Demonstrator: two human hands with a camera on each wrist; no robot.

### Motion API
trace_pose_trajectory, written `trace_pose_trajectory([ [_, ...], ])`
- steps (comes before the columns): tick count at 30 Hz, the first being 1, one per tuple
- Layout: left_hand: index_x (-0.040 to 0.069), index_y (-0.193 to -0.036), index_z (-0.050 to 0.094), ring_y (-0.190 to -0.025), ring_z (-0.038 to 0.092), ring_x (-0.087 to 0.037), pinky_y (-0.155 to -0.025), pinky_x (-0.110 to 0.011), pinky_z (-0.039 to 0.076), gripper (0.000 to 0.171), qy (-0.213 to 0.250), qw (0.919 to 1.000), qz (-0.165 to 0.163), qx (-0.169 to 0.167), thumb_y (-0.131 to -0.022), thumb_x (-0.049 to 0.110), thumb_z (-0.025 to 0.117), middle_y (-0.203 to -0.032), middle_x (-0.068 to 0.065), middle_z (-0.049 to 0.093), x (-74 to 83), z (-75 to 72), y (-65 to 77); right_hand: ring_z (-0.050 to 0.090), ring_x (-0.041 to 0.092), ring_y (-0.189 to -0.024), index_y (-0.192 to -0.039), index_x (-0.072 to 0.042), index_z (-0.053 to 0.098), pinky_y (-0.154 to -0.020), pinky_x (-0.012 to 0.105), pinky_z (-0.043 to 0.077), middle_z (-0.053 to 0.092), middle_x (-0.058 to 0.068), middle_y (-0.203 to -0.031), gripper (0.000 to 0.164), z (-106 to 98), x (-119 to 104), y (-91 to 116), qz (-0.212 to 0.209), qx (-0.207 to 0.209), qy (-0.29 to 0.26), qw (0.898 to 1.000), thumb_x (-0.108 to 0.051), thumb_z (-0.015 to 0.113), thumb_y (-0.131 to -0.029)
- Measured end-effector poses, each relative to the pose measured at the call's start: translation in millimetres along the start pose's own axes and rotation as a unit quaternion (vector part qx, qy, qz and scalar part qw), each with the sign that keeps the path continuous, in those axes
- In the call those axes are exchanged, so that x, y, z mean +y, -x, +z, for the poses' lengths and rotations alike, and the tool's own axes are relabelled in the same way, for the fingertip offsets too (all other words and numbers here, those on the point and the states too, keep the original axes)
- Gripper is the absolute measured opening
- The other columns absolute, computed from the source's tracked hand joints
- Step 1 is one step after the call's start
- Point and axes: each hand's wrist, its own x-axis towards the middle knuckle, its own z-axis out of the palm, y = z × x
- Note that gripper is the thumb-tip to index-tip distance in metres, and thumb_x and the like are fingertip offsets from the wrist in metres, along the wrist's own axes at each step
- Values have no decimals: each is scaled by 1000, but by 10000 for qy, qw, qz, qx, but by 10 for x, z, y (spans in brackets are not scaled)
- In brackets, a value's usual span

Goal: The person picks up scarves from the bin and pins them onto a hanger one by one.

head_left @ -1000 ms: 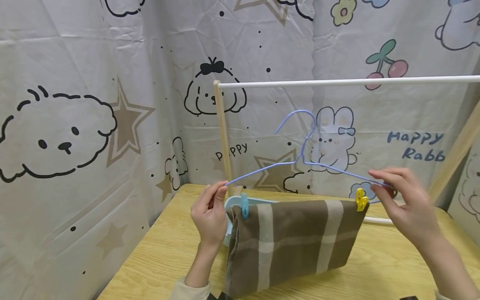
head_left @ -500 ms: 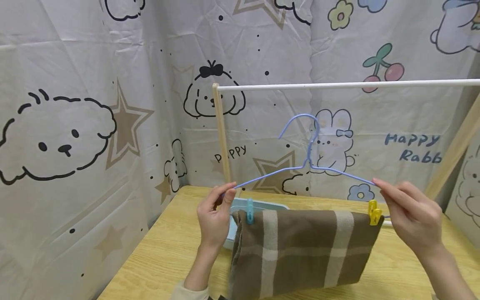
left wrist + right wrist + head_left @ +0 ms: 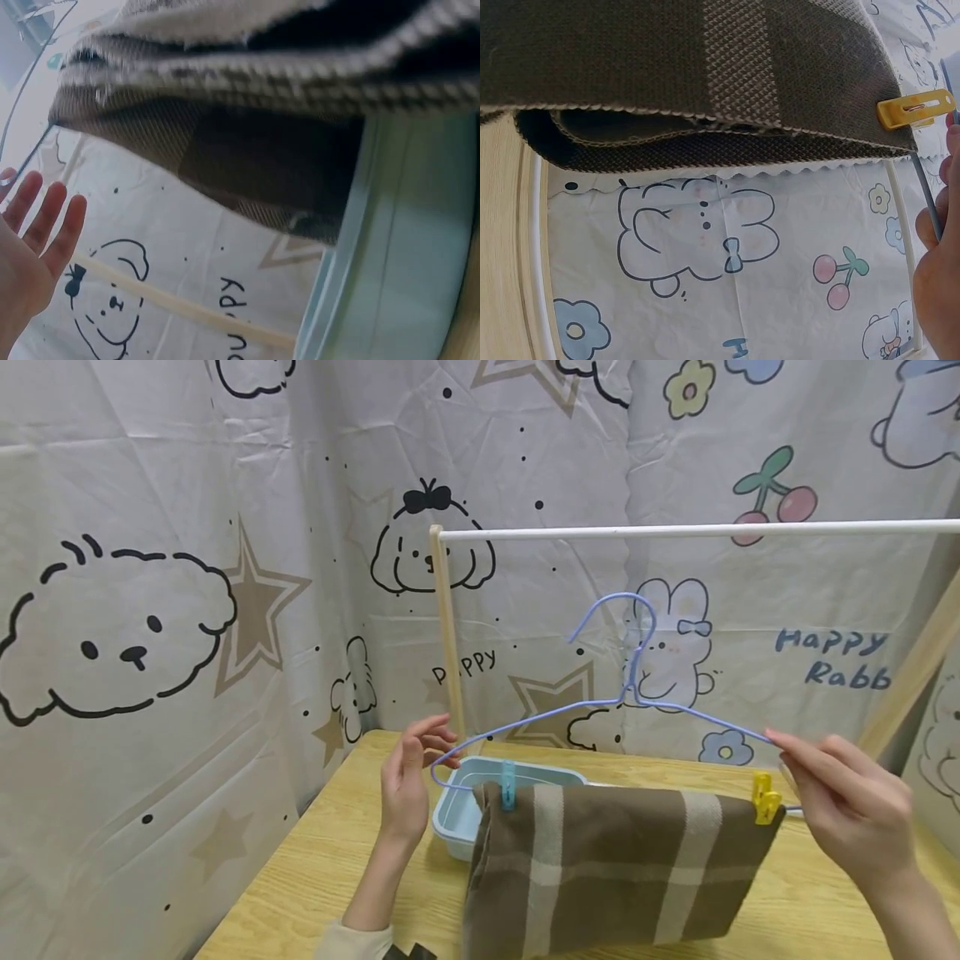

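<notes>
A brown folded cloth with pale stripes point(image 3: 622, 881) hangs over the lower bar of a thin lilac wire hanger point(image 3: 632, 681). A blue clothespin point(image 3: 508, 787) fastens it near the left end and a yellow clothespin point(image 3: 763, 800) at the right corner. My right hand point(image 3: 855, 797) pinches the hanger's right shoulder between thumb and fingers. At the hanger's left bend is my left hand point(image 3: 403, 789), its fingers loose and slightly bent, fingertips right at the wire. Spread fingers of the left hand point(image 3: 34, 251) show in the left wrist view. The hook points up, in front of the curtain.
Behind the hanger stands a rack with a white rod point(image 3: 697, 531) and a wooden post point(image 3: 447, 635). A light blue plastic basket point(image 3: 448, 831) sits on the wood-grain table point(image 3: 315, 860), partly hidden by the cloth. A printed curtain point(image 3: 300, 610) surrounds the table.
My left hand has let go of the hanger's left end and loosened its fingers. The hanger and cloth have shifted a little right and down, with the right hand still pinching.
</notes>
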Motion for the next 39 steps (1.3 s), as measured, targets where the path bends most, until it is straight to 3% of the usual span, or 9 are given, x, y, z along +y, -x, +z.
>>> trace_pose_trajectory([
  [5,-2,-122,61,-82,64,-18,-69,-31,59,29,-439,9978,-486,-70,-108,11,39,-99,-20,62,-128,-56,-51,38,-6,-67,-92,10,75,-63,2,26,52,10,-62,17,-69,-21,-8,126,-14,144,9998,-4,67,-92],
  [9,7,-127,60,-90,64,-16,-73,-30,58,26,-1132,9896,-770,-450,-103,10,53,-106,-14,63,-354,-131,-88,36,-6,-65,-93,10,75,-62,2,24,50,9,-62,20,-136,-19,8,203,-100,367,9991,-8,67,-94],
  [11,14,-135,55,-100,64,-18,-80,-32,57,33,-1727,9782,-837,-800,-101,14,57,-115,-10,61,-486,-178,-96,35,-6,-64,-93,10,75,-61,2,24,49,8,-61,20,-165,-14,15,221,-73,393,9990,-8,67,-93],
  [14,21,-144,45,-115,59,-23,-91,-39,54,47,-2525,9549,-841,-1314,-100,20,60,-129,-9,54,-665,-246,-113,34,-6,-63,-93,10,75,-60,2,23,48,7,-61,19,-204,-5,19,241,-53,461,9986,-8,67,-93],
  [16,21,-148,40,-120,56,-29,-95,-44,52,52,-2847,9424,-827,-1548,-100,24,61,-136,-10,49,-776,-284,-124,35,-6,-63,-92,10,75,-60,2,23,49,7,-61,17,-220,-2,19,275,-4,426,9987,-5,67,-92],
  [23,27,-153,34,-125,54,-32,-88,-53,53,60,-3514,9123,-1109,-1789,-99,35,60,-147,-8,40,-1134,-315,-146,35,-7,-63,-91,11,75,-58,2,22,51,4,-63,16,-244,-25,-3,414,45,457,9981,-4,68,-91],
  [32,28,-155,32,-126,53,-46,-80,-58,54,64,-3743,9020,-1084,-1857,-99,30,62,-160,-15,28,-1442,-292,-172,35,-7,-64,-92,13,74,-57,3,24,54,2,-65,16,-266,-50,-46,584,136,625,9962,-2,66,-90],
  [39,30,-157,27,-121,57,-45,-71,-51,56,69,-3941,8905,-976,-2052,-98,27,64,-161,-18,26,-1604,-278,-201,32,-7,-62,-91,19,70,-56,4,21,55,-8,-69,21,-241,-131,-184,814,310,778,9932,-1,65,-92],
])
